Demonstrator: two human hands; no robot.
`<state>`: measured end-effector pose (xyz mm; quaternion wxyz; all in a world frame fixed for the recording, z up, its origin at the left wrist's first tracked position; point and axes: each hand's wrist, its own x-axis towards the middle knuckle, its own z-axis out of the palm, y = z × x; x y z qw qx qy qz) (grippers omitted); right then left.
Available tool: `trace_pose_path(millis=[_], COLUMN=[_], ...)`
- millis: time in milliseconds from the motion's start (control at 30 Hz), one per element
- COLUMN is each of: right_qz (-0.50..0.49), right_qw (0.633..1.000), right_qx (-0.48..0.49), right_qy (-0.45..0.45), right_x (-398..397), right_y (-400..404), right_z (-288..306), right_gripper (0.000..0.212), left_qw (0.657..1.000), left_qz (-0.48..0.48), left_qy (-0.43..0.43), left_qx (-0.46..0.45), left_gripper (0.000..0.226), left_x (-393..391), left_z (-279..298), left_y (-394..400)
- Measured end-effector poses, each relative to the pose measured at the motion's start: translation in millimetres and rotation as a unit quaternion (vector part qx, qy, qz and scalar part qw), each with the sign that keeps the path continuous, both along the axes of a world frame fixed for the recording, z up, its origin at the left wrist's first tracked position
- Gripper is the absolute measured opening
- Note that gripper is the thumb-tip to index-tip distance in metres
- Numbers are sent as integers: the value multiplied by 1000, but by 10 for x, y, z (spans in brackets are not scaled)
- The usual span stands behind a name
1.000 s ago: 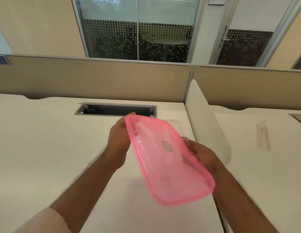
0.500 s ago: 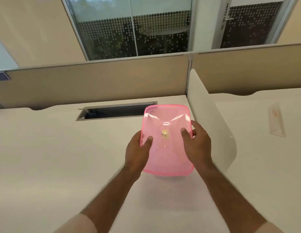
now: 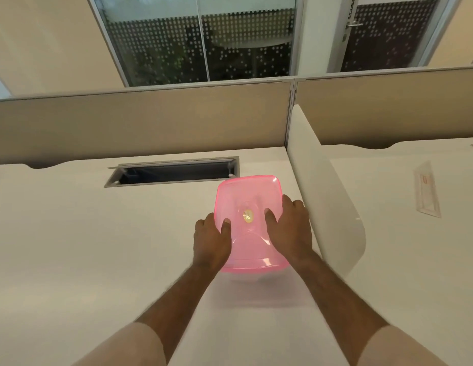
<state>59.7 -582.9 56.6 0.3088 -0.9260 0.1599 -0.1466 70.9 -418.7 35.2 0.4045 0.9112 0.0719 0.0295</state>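
Observation:
A translucent pink plastic lid (image 3: 248,196) with a small round sticker in its middle lies nearly flat over the white desk (image 3: 71,247), its long side pointing away from me. My left hand (image 3: 210,243) grips its left edge, thumb on top. My right hand (image 3: 289,228) grips its right edge, thumb on top too. A faint shadow lies on the desk below the lid's near edge. Whether a container sits under the lid is hidden.
A dark open cable slot (image 3: 174,171) is cut into the desk just beyond the lid. A white rounded divider (image 3: 327,202) stands close to my right hand. A clear flat packet (image 3: 426,194) lies on the neighbouring desk. Beige partition panels (image 3: 140,125) run along the back.
The lid went from tilted on edge between my hands to nearly flat and lower over the desk. Both thumbs now rest on its top. In the last half second little moved.

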Motion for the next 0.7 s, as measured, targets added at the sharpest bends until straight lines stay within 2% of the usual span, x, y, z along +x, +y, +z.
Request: trace_pose_path(millis=[133,233,433,533,700], right_qz=[-17,-22,23,46,60], right_qw=[999,999,997,994,978], right_qx=[-32,-3,-8,49,198], right_qy=[15,43,75,83,37], right_x=[36,53,23,-93,-277], right_y=[13,-12,-35,-105,-145], right_z=[-33,-46,-48,-94,-178], right_gripper=[41,45,46,48,41], left_qw=[998,992,986,985,971], left_qz=[19,52,76,80,133], left_qy=[58,109,145,149,178], left_qx=[-22,-36,-24,-26,-91], left_gripper=[46,53,52,52,52], left_x=[50,81,113,105,128], left_z=[17,36,34,30,44], left_y=[-46,-102,-152,-155,-209])
